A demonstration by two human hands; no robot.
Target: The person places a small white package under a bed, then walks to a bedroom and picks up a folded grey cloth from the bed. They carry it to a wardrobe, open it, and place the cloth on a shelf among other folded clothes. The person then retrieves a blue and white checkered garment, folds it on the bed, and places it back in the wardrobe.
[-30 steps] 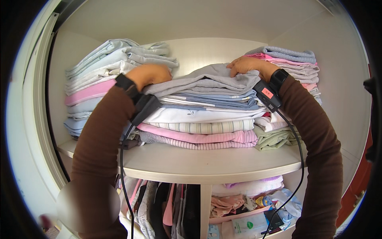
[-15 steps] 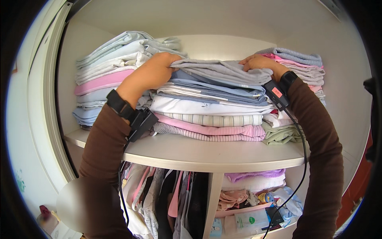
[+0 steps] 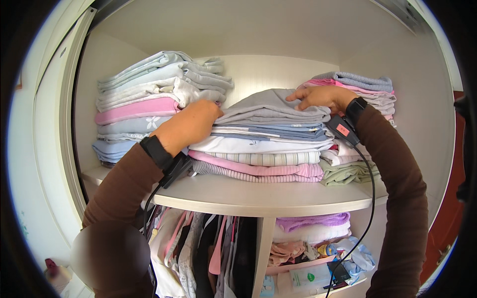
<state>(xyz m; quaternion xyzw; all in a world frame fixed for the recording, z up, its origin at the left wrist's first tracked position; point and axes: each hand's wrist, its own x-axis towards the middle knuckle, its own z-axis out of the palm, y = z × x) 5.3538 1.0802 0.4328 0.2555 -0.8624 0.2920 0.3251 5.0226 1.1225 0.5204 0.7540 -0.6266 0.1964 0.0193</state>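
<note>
A smooth white wardrobe shelf (image 3: pixel 258 198) spans the middle of the frame, bearing three soft stacks of folded clothes. On the centre stack (image 3: pixel 263 144), the topmost grey garment (image 3: pixel 271 107) lies flat. The left hand (image 3: pixel 191 124) presses its left edge, fingers curled; the right hand (image 3: pixel 323 97) rests on top, fingers spread flat.

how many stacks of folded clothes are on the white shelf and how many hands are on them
Stacks of folded clothes: 3 — left stack, middle stack, right stack
Bare hands on the middle stack: 2 — left hand, right hand
Total: 5
</note>
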